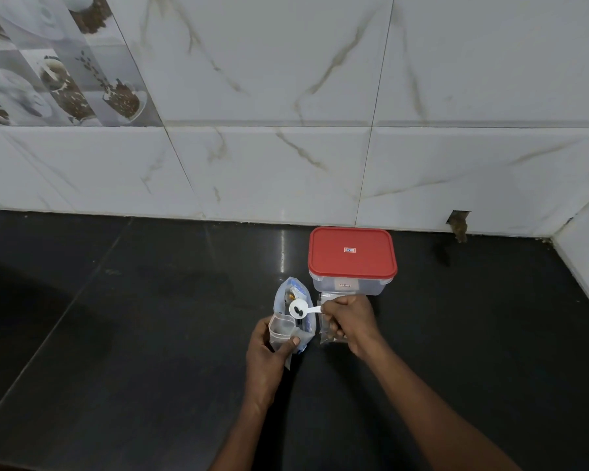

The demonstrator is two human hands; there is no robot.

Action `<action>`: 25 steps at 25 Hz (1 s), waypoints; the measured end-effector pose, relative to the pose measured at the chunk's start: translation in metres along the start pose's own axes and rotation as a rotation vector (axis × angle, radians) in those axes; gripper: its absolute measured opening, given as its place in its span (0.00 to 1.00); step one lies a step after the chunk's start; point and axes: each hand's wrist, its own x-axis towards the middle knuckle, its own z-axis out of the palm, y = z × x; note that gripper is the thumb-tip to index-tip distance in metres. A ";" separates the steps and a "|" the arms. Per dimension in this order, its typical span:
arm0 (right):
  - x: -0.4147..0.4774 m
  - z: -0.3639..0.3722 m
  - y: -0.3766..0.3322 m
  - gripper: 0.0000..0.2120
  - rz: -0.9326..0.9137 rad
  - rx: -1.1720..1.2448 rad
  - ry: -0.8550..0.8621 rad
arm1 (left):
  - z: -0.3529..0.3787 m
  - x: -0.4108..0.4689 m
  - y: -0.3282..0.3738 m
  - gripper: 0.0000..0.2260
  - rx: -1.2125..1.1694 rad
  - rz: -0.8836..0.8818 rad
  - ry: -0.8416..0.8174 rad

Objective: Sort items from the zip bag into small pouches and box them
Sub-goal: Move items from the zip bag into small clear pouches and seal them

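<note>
Holding a clear pouch (281,329) in my left hand (267,355), thumb across its front and fingers behind, I have its open mouth turned up. My right hand (351,322) pinches the handle of a white scoop (300,308). The scoop's bowl carries a few dark bits and hovers just above the pouch's mouth. Both hands are thus grasping something. Behind the pouch the zip bag (288,294) lies on the black tabletop (143,334), its top toward the wall (286,147), with blue and dark contents showing through. The box (352,253), clear with a red lid shut on it, stands just beyond my right hand, near the wall. Between box and hand, partly under my fingers, lie filled pouches (327,331) with brown contents; I cannot tell how many.
</note>
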 end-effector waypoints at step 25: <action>-0.029 0.011 0.038 0.05 -0.336 -0.094 0.198 | -0.003 -0.004 0.005 0.18 0.021 -0.016 0.051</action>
